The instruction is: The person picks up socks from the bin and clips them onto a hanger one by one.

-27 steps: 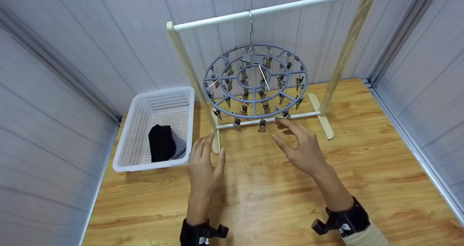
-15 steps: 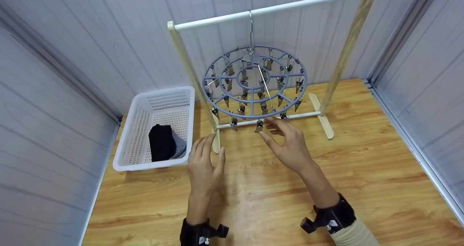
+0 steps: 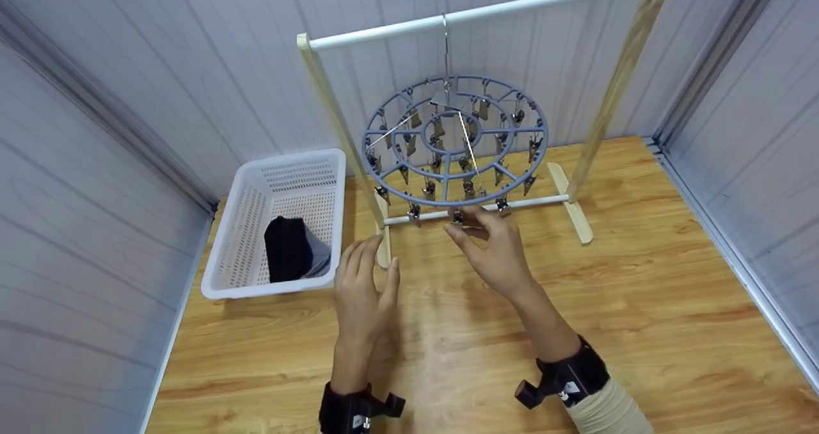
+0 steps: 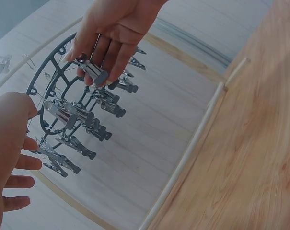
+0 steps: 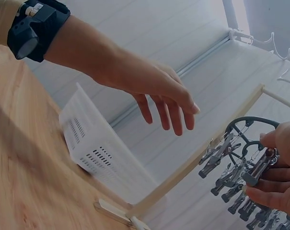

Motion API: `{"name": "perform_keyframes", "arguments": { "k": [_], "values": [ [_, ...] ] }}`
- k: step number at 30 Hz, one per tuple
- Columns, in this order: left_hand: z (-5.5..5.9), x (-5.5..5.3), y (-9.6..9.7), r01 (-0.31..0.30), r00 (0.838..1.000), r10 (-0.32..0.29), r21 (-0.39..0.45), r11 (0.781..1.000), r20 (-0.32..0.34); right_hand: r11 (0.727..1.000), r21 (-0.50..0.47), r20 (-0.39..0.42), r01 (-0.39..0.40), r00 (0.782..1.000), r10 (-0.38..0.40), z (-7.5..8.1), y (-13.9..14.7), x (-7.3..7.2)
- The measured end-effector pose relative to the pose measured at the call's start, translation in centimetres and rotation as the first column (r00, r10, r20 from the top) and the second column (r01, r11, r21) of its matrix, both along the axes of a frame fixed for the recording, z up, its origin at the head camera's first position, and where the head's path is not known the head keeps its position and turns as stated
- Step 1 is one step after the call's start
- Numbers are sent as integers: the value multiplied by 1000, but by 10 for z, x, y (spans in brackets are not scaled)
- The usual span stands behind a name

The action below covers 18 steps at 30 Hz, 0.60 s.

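A round blue-grey clip hanger hangs by its hook from the rack's top bar, with several metal clips around its rings. My right hand is at its front edge, fingers curled around one hanging metal clip. In the right wrist view, thumb and fingertips lie at the two ends of that clip, the other fingers behind it. My left hand is held in the air between basket and rack, fingers relaxed and apart, holding nothing. In the white basket lies a folded black and grey cloth.
A wooden rack with a white top bar and a lower bar stands on the wood-grain floor. Its feet reach forward. The basket is left of the rack. Panelled walls close in three sides.
My right hand has moved left along the hanger's front edge, its fingers coming around the front clip. My left hand and the basket keep their places. The hanger has swung slightly.
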<state>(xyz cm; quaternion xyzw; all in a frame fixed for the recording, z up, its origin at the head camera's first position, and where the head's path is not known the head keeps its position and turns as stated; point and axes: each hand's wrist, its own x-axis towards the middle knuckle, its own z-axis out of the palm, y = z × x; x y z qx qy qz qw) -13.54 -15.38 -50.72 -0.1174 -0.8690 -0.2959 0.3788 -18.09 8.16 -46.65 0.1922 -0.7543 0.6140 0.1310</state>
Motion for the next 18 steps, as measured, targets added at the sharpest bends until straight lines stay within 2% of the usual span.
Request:
{"name": "perform_keyframes", "arguments": {
  "k": [12, 18],
  "values": [
    [0, -2, 2, 3, 1000, -3, -6, 1000, 17, 998, -58, 40, -38, 998, 41, 5, 0, 1],
    [-1, -4, 1, 2, 1000, -2, -8, 1000, 19, 998, -56, 34, -25, 999, 27, 7, 2, 3]
  ]
}}
